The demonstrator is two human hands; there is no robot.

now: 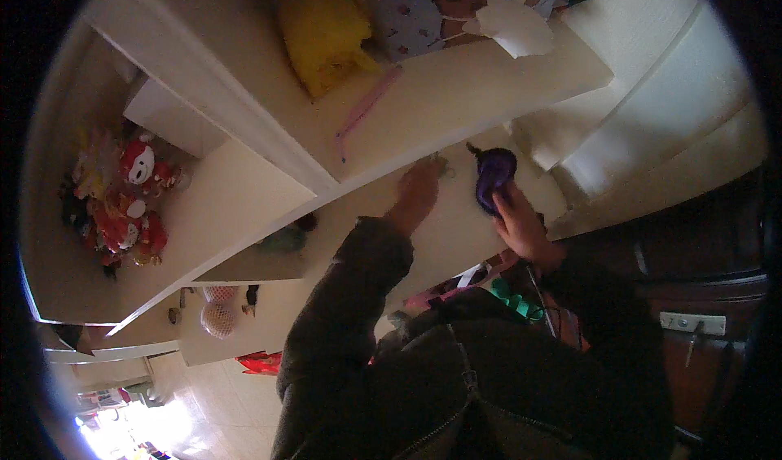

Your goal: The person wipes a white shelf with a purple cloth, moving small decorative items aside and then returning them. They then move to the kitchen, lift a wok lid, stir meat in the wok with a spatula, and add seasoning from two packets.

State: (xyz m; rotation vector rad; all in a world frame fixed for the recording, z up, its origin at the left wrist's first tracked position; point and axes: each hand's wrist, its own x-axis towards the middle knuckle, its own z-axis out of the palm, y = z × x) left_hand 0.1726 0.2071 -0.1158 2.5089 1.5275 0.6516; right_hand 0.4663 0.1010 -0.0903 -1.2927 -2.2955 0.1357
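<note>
My right hand (pixel 524 225) is closed on a dark purple, curved, soft-looking thing (pixel 494 179) with a short stem-like tip at its far end. The thumb lies along its near end, and it is held over a cream shelf board (pixel 456 216). To its left, my left hand (pixel 417 193) reaches under the front edge of the upper shelf (pixel 456 94). Its fingertips are dim and smeared beside a small pale greenish thing (pixel 444 165), so I cannot tell whether they grip it.
On the upper shelf lie a yellow bundle (pixel 322 32), a pink strip (pixel 368 110) and a patterned grey-blue bag (pixel 411 12). Red-and-white plush toys (pixel 134 203) crowd the left compartment. Pink netted balls (pixel 218 309) sit lower left. A dark cabinet with a key in its lock plate (pixel 692 323) stands at right.
</note>
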